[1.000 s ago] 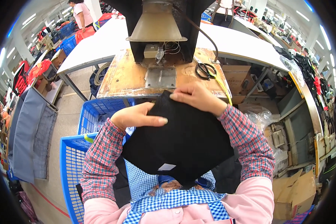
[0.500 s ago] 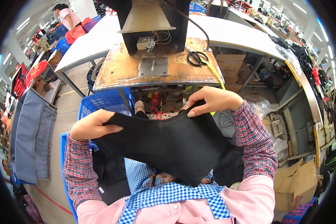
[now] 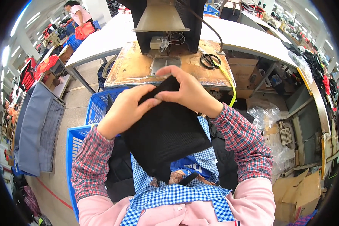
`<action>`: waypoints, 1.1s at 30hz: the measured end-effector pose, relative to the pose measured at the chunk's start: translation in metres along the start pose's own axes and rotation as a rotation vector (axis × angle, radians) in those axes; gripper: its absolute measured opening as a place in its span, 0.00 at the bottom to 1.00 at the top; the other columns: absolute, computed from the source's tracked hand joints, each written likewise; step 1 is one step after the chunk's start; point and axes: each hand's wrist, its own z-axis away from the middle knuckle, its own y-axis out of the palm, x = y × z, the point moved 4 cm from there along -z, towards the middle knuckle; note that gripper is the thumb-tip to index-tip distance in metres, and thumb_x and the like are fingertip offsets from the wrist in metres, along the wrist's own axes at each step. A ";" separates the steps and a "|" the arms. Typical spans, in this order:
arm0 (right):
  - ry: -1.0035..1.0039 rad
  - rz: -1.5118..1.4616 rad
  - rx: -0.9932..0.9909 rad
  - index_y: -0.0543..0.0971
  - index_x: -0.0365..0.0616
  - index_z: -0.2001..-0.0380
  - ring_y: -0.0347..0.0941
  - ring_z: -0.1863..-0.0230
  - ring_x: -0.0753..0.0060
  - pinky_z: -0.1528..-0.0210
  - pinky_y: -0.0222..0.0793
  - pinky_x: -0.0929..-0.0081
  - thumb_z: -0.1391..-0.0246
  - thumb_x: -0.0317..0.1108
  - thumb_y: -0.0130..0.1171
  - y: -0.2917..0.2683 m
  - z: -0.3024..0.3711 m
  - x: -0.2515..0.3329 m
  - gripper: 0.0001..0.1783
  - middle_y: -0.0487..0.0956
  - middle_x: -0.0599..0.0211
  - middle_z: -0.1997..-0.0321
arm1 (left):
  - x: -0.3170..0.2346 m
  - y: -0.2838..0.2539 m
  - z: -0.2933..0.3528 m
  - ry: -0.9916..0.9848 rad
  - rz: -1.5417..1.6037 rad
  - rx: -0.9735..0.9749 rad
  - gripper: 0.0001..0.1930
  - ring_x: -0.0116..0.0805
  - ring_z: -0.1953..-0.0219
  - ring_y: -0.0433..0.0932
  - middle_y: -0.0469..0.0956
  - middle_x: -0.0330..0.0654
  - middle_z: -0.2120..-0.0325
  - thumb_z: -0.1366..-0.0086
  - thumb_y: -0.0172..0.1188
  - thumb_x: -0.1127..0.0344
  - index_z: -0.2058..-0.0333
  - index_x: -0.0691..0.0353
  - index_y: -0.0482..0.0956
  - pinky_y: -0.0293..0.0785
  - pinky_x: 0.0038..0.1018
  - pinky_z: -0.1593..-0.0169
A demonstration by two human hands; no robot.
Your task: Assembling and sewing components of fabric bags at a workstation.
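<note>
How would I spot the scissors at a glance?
Find the beige cone-shaped cover on the black machine, top centre. Below it is a wooden tabletop. Near its right edge lie the scissors, black and double-looped, unlike the thin yellow strip beside them.

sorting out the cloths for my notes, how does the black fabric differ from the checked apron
The black fabric is one dark colour; the checked apron is blue and white. The left hand and right hand hold the black fabric by its upper end, while the checked apron is worn on the body. The black fabric covers part of the checked apron. Both look like cloth.
</note>
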 end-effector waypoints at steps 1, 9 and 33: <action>0.189 -0.094 0.030 0.75 0.36 0.55 0.74 0.59 0.75 0.54 0.70 0.77 0.51 0.36 0.69 -0.001 -0.003 -0.008 0.23 0.79 0.64 0.63 | 0.008 -0.001 -0.005 -0.023 0.148 -0.012 0.17 0.43 0.58 0.80 0.80 0.52 0.61 0.35 0.60 0.63 0.54 0.70 0.76 0.73 0.30 0.52; 0.505 -0.707 0.119 0.69 0.31 0.44 0.75 0.55 0.80 0.50 0.71 0.80 0.41 0.33 0.61 0.030 0.002 -0.052 0.25 0.79 0.66 0.53 | 0.089 -0.016 -0.046 -0.110 0.080 -0.146 0.14 0.30 0.64 0.81 0.83 0.47 0.67 0.35 0.60 0.64 0.58 0.70 0.80 0.74 0.24 0.58; 0.434 -0.673 -0.381 0.70 0.36 0.43 0.75 0.53 0.72 0.51 0.72 0.77 0.39 0.30 0.56 0.083 -0.051 -0.161 0.22 0.79 0.61 0.51 | 0.149 -0.029 -0.145 0.105 -0.393 -0.155 0.13 0.48 0.61 0.80 0.83 0.49 0.66 0.37 0.58 0.60 0.61 0.60 0.84 0.73 0.36 0.52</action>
